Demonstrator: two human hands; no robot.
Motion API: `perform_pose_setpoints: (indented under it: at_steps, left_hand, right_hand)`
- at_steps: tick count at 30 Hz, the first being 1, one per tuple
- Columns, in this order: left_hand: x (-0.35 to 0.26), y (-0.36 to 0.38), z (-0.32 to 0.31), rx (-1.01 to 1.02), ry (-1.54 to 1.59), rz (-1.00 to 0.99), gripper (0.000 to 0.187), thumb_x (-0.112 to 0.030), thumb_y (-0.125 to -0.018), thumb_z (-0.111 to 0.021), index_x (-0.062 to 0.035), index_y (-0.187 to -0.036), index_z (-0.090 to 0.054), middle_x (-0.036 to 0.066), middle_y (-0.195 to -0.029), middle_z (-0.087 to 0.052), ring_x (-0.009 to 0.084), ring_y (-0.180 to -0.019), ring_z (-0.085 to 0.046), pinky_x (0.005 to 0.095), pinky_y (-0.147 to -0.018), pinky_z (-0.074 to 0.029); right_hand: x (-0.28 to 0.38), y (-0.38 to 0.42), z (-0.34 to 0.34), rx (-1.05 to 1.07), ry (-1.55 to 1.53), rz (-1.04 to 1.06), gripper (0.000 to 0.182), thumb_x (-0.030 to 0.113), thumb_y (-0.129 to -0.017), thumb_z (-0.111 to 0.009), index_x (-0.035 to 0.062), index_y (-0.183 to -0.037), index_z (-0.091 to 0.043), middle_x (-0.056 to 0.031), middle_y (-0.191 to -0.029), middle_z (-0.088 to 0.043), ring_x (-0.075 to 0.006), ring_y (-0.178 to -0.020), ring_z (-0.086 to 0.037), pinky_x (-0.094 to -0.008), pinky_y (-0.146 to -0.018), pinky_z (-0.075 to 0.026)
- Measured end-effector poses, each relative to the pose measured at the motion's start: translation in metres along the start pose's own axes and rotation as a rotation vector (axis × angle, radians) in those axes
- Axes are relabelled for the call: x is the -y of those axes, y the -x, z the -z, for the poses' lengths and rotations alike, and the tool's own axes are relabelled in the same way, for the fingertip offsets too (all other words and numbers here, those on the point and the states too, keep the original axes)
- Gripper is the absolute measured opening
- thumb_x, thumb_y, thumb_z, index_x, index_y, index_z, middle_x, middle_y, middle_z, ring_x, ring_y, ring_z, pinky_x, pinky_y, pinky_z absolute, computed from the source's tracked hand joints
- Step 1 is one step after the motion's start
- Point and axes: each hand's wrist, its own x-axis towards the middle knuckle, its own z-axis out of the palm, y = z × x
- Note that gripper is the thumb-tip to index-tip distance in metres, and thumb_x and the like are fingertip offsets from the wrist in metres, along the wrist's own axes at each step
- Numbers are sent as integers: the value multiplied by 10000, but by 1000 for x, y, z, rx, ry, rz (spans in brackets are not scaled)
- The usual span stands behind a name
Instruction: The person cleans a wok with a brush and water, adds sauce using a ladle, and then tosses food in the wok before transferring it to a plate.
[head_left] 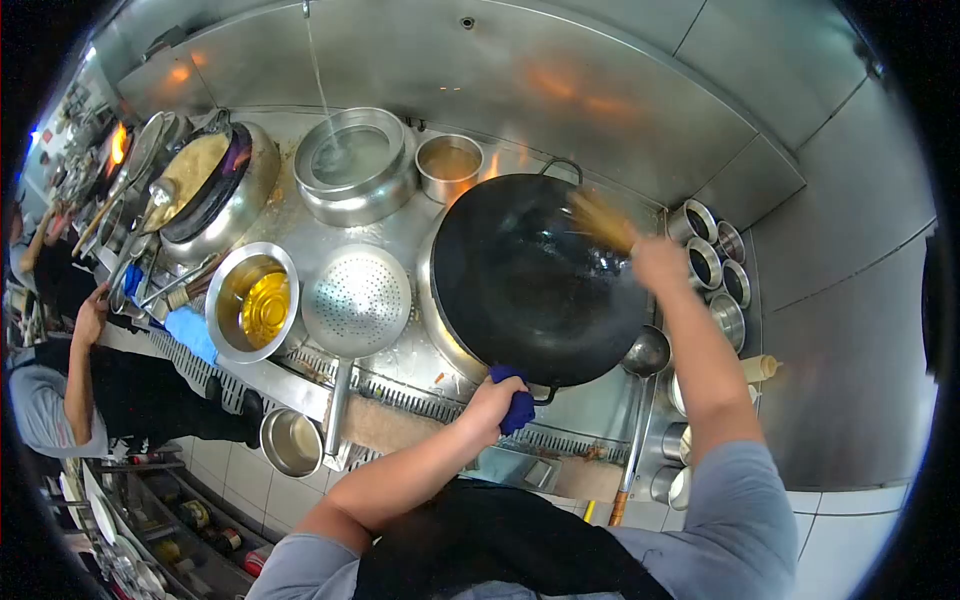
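Observation:
A large black wok [530, 290] sits tilted over a burner in front of me, with small flames at its far left rim. My left hand [497, 405] is closed on a folded dark blue cloth [517, 398] at the wok's near handle. In my right hand [660, 264] is a bamboo wok brush [600, 219], blurred by motion, at the wok's right inner wall. The wok's inside looks wet and shiny near the brush. A ladle [646, 352] with a long handle lies to the right of the wok, under my right forearm.
Left of the wok are a perforated strainer [357, 297], a bowl of yellow oil [224, 308] and a pot [357, 207] taking running water. Seasoning tins [703, 262] line the right side. Farther left, a co-worker [95, 390] holds a ladle at another wok [205, 180].

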Motion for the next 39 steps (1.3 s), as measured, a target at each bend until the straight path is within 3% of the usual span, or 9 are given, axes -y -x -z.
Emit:
perform_pose_setpoints:
  at_steps: [9, 12, 14, 19, 21, 23, 30, 37, 39]
  left_hand:
    - [0, 0, -3, -51, 72, -105, 211, -101, -764, -570, -57, -966, -528, 33, -726, -543, 153, -605, -545, 280, -541, -457]
    - [-1, 5, -2, -30, 79, -71, 183, -153, -777, -593, -61, -931, -557, 19, -716, -547, 144, -606, -541, 285, -556, -458]
    - [1, -3, 8, 67, 133, -9, 202, -274, -807, -632, -83, -848, -584, 16, -713, -563, 138, -603, -549, 275, -547, -457]
    - [6, 32, 57, 42, -136, -108, 525, -363, -797, -681, -17, -1155, -514, 86, -891, -611, 141, -761, -595, 313, -671, -501]
    - [33, 41, 116, -312, -761, -598, 551, -322, -779, -700, 0, -1166, -475, 159, -908, -613, 225, -797, -624, 374, -711, -507]
    - [40, 56, 141, -543, -1133, -614, 508, -320, -778, -676, -15, -1127, -469, 228, -905, -603, 323, -832, -626, 429, -727, -505]
    - [56, 56, 152, -698, -1595, -482, 401, -368, -779, -627, -62, -1011, -511, 212, -922, -588, 372, -860, -608, 466, -745, -496]
    - [47, 66, 129, -788, -1851, -260, 539, -433, -730, -645, -51, -1095, -538, 225, -1200, -447, 377, -1111, -476, 471, -919, -407]
    - [57, 80, 121, -930, -1711, -734, 548, -378, -712, -679, -29, -1104, -522, 232, -1184, -453, 404, -1109, -462, 471, -938, -388]
  right_hand:
    - [127, 88, 36, 922, -1155, 59, 575, 348, -801, -626, 232, -1336, -449, -132, -940, -644, -306, -820, -642, -379, -516, -545]
    - [27, 84, -38, 417, -636, 510, 601, 378, -774, -647, 167, -1314, -488, -189, -1059, -635, -273, -948, -625, -380, -675, -538]
    - [-28, 66, 3, 366, 14, -12, 311, 307, -813, -573, 103, -1032, -657, -214, -963, -652, -329, -888, -643, -421, -751, -508]
    - [-49, 110, 63, -176, -960, -622, 610, 284, -859, -562, 108, -1395, -331, -171, -881, -656, -255, -746, -649, -424, -687, -507]
    - [-48, 167, -83, -759, -760, -198, 656, 239, -888, -535, 135, -1454, -219, -151, -1087, -615, -272, -876, -622, -403, -807, -483]
    - [21, 254, -94, -329, -1054, -531, 700, 160, -861, -571, 50, -1446, -202, -206, -1376, -408, -299, -1230, -454, -353, -1012, -355]
    - [94, 340, -125, 595, -890, -469, 740, 346, -844, -570, 117, -1449, -212, -301, -1296, -430, -429, -1151, -490, -443, -967, -398]
    - [43, 374, -127, 387, -643, -410, 453, 329, -808, -605, 13, -1118, -506, -263, -1047, -564, -431, -948, -578, -483, -796, -481]
    - [43, 398, -140, 384, -619, -423, 379, 280, -780, -635, 16, -1004, -483, -236, -994, -564, -408, -896, -591, -482, -749, -488]
